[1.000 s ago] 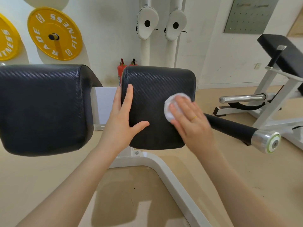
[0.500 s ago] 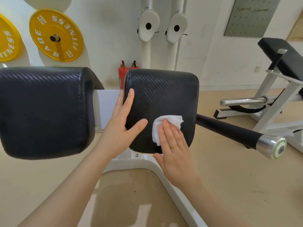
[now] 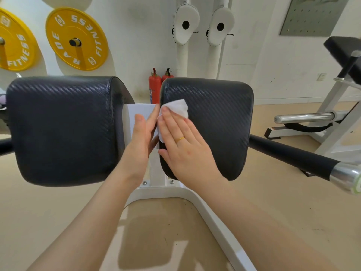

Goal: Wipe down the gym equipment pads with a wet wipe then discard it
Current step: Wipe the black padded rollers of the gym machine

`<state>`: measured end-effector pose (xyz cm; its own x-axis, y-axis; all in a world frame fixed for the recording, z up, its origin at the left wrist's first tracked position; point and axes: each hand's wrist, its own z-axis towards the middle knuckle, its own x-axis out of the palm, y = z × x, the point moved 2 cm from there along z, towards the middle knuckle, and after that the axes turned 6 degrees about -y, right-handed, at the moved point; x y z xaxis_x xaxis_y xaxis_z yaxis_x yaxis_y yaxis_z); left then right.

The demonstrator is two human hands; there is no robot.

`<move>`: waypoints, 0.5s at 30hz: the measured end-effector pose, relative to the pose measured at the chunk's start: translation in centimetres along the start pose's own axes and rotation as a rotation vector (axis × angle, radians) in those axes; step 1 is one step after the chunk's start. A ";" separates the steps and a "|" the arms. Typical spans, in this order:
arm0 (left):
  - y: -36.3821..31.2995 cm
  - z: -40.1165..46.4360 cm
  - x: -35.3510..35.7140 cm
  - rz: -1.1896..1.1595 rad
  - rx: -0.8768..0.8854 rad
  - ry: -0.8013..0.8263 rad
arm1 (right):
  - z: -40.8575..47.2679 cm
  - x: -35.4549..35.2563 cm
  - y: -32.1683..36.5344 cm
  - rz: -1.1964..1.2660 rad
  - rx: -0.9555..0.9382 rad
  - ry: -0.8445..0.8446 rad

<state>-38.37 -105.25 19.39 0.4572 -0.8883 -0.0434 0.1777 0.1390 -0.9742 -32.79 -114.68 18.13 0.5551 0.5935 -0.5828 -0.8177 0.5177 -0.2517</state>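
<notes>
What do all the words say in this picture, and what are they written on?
"RADE" and "FITNESS": on the full yellow weight plate on the wall.
"FITNESS": on the cut-off yellow plate at the left edge; its other word is out of view.
Small black lettering on the left white punch mitt: too small to read.
Label on the red fire extinguisher: too blurred to read.
</notes>
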 end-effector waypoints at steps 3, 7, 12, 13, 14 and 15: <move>0.0 0.0 -0.1 -0.068 -0.015 0.012 | -0.6 -0.2 -0.2 0.021 -0.095 -0.035; 0.0 -0.1 0.0 -0.048 -0.006 0.010 | -5.7 -0.2 -0.4 0.103 -0.217 -0.060; 0.0 0.0 -0.2 0.039 0.013 0.015 | -7.4 -0.5 -1.4 0.083 -0.364 0.031; -0.1 -0.1 -0.2 0.036 0.015 0.021 | -6.5 -0.5 -1.4 0.063 -0.384 0.047; -0.2 -0.1 -0.2 0.024 0.011 0.024 | -5.4 -0.4 -1.2 0.047 -0.394 0.058; -0.2 0.0 -0.4 0.003 0.001 0.025 | -4.3 -0.3 -0.9 0.034 -0.390 0.058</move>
<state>-38.61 -104.95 19.62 0.4354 -0.8987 -0.0518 0.1769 0.1418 -0.9740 -32.85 -117.99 15.26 0.5264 0.5643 -0.6359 -0.8381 0.2188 -0.4997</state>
